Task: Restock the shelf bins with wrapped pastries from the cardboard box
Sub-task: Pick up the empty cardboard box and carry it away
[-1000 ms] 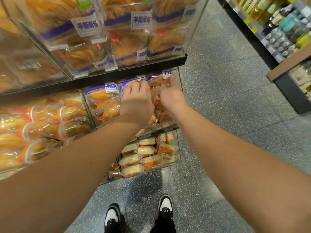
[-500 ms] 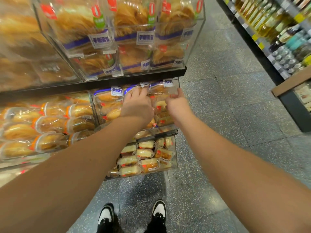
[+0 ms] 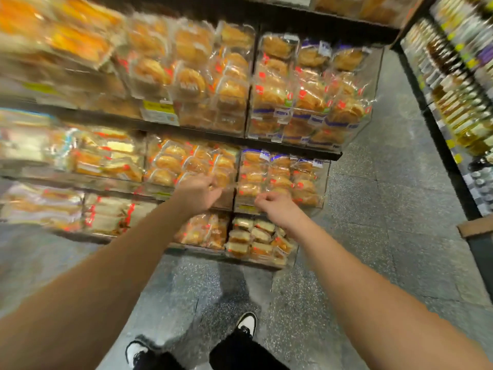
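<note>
You are reaching both arms at the middle-shelf bin, already packed with wrapped pastries, your left hand and right hand loosely curled, apparently holding nothing, cardboard box unseen.

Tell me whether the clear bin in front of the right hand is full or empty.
Full. The clear bin shows wrapped pastries stacked from its floor almost to the top across its width.
</note>
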Demonstrator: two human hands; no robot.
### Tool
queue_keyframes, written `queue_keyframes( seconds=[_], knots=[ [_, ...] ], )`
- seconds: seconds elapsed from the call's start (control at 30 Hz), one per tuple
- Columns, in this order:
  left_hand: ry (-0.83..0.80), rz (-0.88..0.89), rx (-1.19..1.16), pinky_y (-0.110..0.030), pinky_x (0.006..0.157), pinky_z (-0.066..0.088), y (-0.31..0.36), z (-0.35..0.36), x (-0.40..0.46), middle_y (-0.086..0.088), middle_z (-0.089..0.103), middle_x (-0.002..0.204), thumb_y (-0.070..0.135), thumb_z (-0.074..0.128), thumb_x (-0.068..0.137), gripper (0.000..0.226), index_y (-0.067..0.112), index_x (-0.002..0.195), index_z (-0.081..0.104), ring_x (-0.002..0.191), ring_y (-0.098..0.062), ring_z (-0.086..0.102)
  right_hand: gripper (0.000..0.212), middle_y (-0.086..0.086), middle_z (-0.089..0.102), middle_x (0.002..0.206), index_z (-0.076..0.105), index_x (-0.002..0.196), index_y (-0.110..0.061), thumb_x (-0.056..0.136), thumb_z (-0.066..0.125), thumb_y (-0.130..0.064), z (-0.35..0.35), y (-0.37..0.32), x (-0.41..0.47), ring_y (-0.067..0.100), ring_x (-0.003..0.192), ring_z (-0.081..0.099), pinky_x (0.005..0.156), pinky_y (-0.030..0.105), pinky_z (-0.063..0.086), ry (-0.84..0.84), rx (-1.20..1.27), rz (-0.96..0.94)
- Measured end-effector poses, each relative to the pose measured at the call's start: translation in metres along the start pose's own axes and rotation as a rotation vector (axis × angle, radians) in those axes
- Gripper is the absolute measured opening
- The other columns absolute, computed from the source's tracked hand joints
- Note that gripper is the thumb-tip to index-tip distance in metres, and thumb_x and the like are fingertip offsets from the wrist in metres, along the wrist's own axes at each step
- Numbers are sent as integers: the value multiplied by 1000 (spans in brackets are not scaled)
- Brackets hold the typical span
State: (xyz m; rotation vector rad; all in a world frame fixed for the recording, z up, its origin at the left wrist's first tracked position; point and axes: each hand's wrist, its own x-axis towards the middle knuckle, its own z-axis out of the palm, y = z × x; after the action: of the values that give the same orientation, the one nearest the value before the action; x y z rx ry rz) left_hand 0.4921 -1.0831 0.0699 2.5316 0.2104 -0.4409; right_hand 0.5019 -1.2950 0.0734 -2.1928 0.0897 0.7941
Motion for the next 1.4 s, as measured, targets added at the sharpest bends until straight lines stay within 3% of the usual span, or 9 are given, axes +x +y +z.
queue_keyframes(
  seconds=[0.1, 0.2, 0.37, 0.5, 0.7, 0.87, 1.1, 1.27, 1.4],
  knots=[
    [31, -93, -77, -28, 73, 41, -48, -33, -51, -1, 57, 109, 33, 53, 99, 25, 19, 117, 62, 92, -18, 57, 30, 5, 69, 112, 68, 109, -14, 98, 51, -37, 43, -47, -24, 23, 101, 62, 88, 34, 48, -36, -114, -103],
    [111, -129, -91, -29, 70, 46, -107, -64, -102, -4, 63, 103, 33, 52, 98, 29, 17, 118, 66, 85, -19, 62, 27, 0, 69, 105, 66, 107, -20, 98, 49, -39, 102, -90, -44, 21, 96, 62, 81, 33, 47, -97, -246, -197],
    [205, -219, 36, -35, 92, 45, -231, -114, -199, -9, 60, 126, 35, 49, 99, 33, 16, 121, 65, 114, -28, 56, 26, 4, 70, 109, 64, 111, -21, 99, 48, -37, 231, -158, -79, 20, 91, 62, 78, 30, 45, -178, -486, -351],
    [203, -280, 89, -37, 97, 40, -349, -140, -284, -6, 56, 122, 37, 45, 100, 32, 19, 118, 64, 117, -28, 51, 33, 5, 65, 124, 62, 126, -17, 101, 48, -34, 341, -213, -110, 24, 113, 60, 86, 28, 42, -235, -602, -444],
    [138, -516, 92, -35, 102, 35, -495, -169, -396, -5, 50, 138, 38, 38, 104, 39, 18, 133, 55, 126, -25, 47, 32, 8, 65, 125, 60, 127, -15, 101, 51, -30, 477, -273, -144, 22, 107, 59, 82, 24, 40, -337, -738, -557],
    [126, -717, -22, -36, 104, 40, -585, -196, -458, -8, 49, 141, 38, 38, 106, 43, 13, 138, 51, 125, -27, 49, 38, 4, 61, 134, 58, 134, -19, 101, 50, -37, 569, -322, -156, 23, 120, 57, 96, 27, 43, -414, -849, -633],
    [314, -829, 53, -37, 88, 46, -698, -225, -507, -11, 62, 115, 30, 47, 97, 23, 17, 98, 66, 108, -31, 53, 45, 9, 59, 134, 51, 139, -13, 102, 49, -37, 693, -394, -143, 26, 107, 61, 88, 31, 47, -516, -810, -636],
    [379, -904, 90, -42, 102, 41, -788, -280, -503, -9, 55, 128, 35, 44, 98, 36, 16, 123, 62, 119, -32, 45, 50, 11, 63, 129, 39, 149, -13, 104, 47, -32, 786, -455, -118, 30, 104, 65, 76, 34, 51, -550, -666, -576],
    [421, -951, 80, -43, 102, 42, -870, -341, -486, -7, 55, 129, 37, 42, 99, 37, 18, 126, 60, 121, -30, 47, 51, 10, 55, 141, 36, 149, -10, 104, 47, -31, 862, -511, -83, 12, 78, 59, 59, 21, 38, -524, -535, -519]
  ],
)
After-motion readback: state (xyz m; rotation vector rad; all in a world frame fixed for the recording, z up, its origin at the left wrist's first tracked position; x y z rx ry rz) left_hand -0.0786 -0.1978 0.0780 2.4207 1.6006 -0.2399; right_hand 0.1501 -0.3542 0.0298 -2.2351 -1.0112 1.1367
